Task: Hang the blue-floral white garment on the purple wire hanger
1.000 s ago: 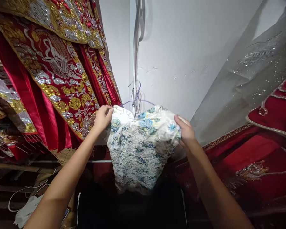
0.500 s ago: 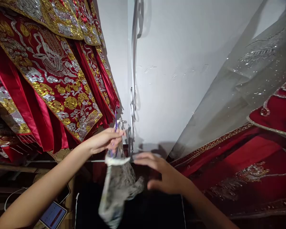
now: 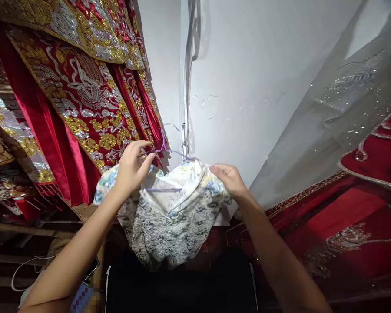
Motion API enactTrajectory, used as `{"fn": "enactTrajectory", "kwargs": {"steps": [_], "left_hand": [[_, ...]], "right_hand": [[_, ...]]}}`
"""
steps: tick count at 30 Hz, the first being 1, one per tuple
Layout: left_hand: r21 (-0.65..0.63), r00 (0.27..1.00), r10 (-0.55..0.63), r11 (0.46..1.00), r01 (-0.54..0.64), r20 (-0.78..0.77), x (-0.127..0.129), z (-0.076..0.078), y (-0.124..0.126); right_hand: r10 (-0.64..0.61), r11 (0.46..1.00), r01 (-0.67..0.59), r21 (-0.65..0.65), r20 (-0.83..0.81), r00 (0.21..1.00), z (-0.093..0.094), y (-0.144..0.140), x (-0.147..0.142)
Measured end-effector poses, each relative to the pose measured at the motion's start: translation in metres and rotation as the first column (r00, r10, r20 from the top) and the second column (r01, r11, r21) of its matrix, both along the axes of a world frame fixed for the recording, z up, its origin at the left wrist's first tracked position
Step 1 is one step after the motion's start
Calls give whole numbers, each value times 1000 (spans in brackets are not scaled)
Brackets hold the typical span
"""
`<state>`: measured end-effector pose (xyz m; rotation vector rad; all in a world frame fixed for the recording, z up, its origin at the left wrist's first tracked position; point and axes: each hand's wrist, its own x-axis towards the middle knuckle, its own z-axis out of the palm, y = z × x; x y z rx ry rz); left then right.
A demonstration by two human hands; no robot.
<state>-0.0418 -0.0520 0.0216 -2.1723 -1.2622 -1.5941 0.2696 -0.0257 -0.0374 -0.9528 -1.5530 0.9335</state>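
Observation:
A short-sleeved floral blouse (image 3: 172,230) with a V neck hangs in front of me on a thin purple hanger (image 3: 177,152). The hanger's hook points up, and its lower bar shows through the neckline. My left hand (image 3: 133,167) is closed on the hanger's left arm, thumb and forefinger around the wire near the left sleeve. At the opposite shoulder, my right hand (image 3: 230,178) pinches the blouse's fabric by the right sleeve. The lower hem gathers near my dark-clothed lap.
Red garments with gold and silver embroidery (image 3: 94,95) hang close on the left. A sheer sparkly veil (image 3: 313,134) and a red beaded garment (image 3: 339,221) are on the right. Behind the blouse is a white wall (image 3: 234,74) with a metal strip (image 3: 187,65). A white cable (image 3: 16,274) lies lower left.
The blouse, bunched and dangling from my left hand before, is now spread wide on the hanger. My right hand has moved up from beside it onto its right shoulder.

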Motion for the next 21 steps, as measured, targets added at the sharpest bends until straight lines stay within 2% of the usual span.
{"fn": "enactTrajectory", "kwargs": {"steps": [3,5,6,8,11,14,16,17,18,20,21], "left_hand": [[161,984,88,980,-113,154,7,-27,-3],[131,938,112,978,-163,327,17,-56,-7],[72,909,104,987,-145,403,23,-73,-9],[-109,873,57,994,-4,485,40,-105,-10],[-325,855,-5,924,203,518,66,-139,-5],[-391,813,30,886,248,581,82,-151,10],[-389,735,55,874,293,676,84,-156,20],[-376,682,58,866,329,730,83,-160,23],[-360,626,59,858,366,777,81,-165,23],[-340,538,66,837,428,840,77,-178,17],[-339,512,73,827,448,856,75,-185,10]], "right_hand": [[-28,999,25,-21,-166,986,26,23,0],[-40,999,33,-36,-241,970,35,31,3],[-48,999,40,-37,-266,963,36,32,7],[-64,998,54,-42,-292,954,29,27,16],[-113,992,91,-88,-294,949,8,12,29],[-168,982,138,-130,-255,952,-12,-3,34],[-258,965,241,-101,-233,938,-24,-11,32],[-358,933,354,-61,-235,904,-31,-16,29],[-490,865,502,-14,-247,836,-41,-21,24],[-735,626,779,51,-297,610,-67,-33,9],[-810,513,857,43,-306,500,-85,-40,-2]]}}
